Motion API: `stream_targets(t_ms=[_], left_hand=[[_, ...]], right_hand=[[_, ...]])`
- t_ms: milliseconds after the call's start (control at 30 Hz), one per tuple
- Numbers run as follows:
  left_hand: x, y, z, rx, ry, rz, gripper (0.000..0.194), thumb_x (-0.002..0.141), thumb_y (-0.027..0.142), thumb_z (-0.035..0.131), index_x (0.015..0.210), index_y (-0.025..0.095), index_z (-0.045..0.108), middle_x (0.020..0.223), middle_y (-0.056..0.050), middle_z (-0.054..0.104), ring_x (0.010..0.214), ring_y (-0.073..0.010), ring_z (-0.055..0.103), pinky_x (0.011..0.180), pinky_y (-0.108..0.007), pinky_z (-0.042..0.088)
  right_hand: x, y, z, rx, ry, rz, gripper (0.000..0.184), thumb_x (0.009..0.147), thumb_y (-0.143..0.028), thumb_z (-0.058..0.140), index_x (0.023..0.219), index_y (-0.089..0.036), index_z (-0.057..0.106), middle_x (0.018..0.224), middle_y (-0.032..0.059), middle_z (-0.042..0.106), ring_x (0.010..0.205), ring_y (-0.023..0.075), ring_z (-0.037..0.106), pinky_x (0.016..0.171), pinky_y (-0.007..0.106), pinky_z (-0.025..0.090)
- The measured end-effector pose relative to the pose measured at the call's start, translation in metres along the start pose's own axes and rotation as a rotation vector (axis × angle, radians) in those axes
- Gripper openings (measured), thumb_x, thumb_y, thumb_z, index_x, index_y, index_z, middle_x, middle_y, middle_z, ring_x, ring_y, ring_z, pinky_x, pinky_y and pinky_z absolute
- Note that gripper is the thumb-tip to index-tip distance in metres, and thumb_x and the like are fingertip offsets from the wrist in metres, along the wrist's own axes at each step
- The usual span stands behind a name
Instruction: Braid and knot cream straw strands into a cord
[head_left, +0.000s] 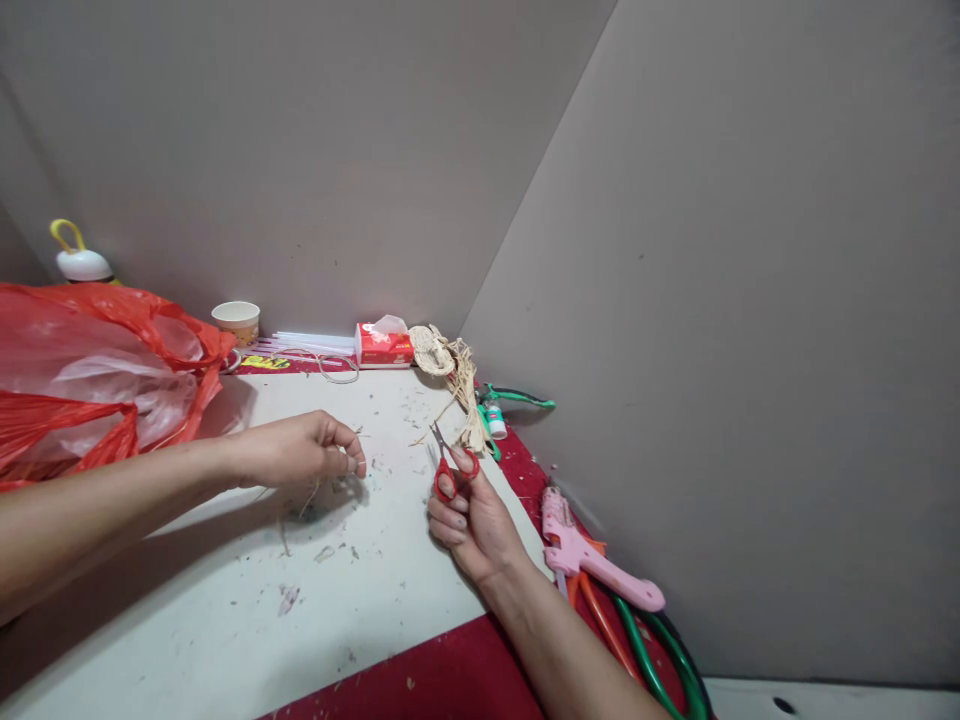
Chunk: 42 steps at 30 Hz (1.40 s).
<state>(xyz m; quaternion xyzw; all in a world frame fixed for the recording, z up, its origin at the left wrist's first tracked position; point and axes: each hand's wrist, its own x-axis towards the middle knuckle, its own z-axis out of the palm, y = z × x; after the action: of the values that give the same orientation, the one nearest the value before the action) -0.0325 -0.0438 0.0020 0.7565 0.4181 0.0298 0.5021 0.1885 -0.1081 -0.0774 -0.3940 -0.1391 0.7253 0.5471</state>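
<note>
— Fingers of the right hand (476, 522): what are they doing on your feed?

— I see them closed around the red handles of the scissors (442, 458), blades pointing away, over the right side of the tabletop (405, 590). The left hand (304, 448) hovers over its middle, fingertips drawn together; I can't tell whether they pinch anything.

— What lies nearest?

— Loose scraps (289, 600) on the tabletop, and I have a pink glue gun (596, 570) to the right of the right hand.

— Farther out?

— On my left, a red bag (180, 340). Just past the scissors I find a fibre bundle (463, 375), with a small bottle (495, 420) close to its right.

— And at the back?

— Tissues (384, 346) left of the bundle, then white sticks (319, 343) and a cup (236, 318), before a grey wall (337, 150).
</note>
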Motion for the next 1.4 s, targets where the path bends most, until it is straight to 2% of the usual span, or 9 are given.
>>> stream_targets(t_ms=[367,867,1167,1300,1400], left_hand=[[0.001,-0.002,0.0,-0.017,-0.007,0.017,0.026,0.076,0.035,0.054,0.086,0.015,0.066,0.076,-0.002,0.064,0.065,-0.0113,0.05,0.063,-0.022,0.037],[0.002,-0.011,0.002,-0.042,-0.017,0.033,0.027,0.075,0.037,0.054,0.087,0.016,0.067,0.083,-0.003,0.067,0.068,-0.012,0.052,0.065,-0.023,0.038],[0.001,-0.014,0.002,-0.031,-0.036,0.03,0.027,0.077,0.037,0.053,0.087,0.016,0.066,0.079,-0.002,0.065,0.063,-0.011,0.05,0.06,-0.021,0.036],[-0.003,-0.011,0.003,-0.022,-0.059,0.03,0.026,0.076,0.038,0.053,0.085,0.017,0.066,0.068,0.0,0.059,0.055,-0.0093,0.043,0.055,-0.021,0.033],[-0.008,-0.006,0.004,-0.025,-0.081,0.027,0.024,0.077,0.037,0.053,0.082,0.017,0.065,0.064,0.002,0.054,0.054,-0.0089,0.039,0.053,-0.021,0.031]], right_hand=[[0.001,0.0,0.0,0.013,0.003,0.009,0.042,0.067,-0.046,0.07,0.057,-0.017,0.041,0.044,-0.0101,0.026,0.034,0.0017,0.019,0.031,0.014,0.011],[0.002,-0.001,0.0,-0.021,0.018,-0.001,0.043,0.067,-0.048,0.07,0.056,-0.016,0.044,0.046,-0.0095,0.025,0.034,0.0011,0.021,0.03,0.014,0.013],[0.003,-0.001,-0.001,-0.004,0.003,0.021,0.042,0.068,-0.044,0.071,0.056,-0.017,0.04,0.044,-0.0104,0.025,0.033,0.0011,0.018,0.03,0.014,0.012],[0.003,-0.001,-0.002,-0.018,0.0,0.009,0.045,0.066,-0.041,0.073,0.056,-0.018,0.036,0.043,-0.0105,0.027,0.033,0.001,0.019,0.03,0.014,0.012],[0.003,-0.001,-0.001,-0.022,0.043,-0.038,0.046,0.061,-0.038,0.077,0.057,-0.018,0.036,0.044,-0.011,0.029,0.033,0.0005,0.02,0.03,0.014,0.012]])
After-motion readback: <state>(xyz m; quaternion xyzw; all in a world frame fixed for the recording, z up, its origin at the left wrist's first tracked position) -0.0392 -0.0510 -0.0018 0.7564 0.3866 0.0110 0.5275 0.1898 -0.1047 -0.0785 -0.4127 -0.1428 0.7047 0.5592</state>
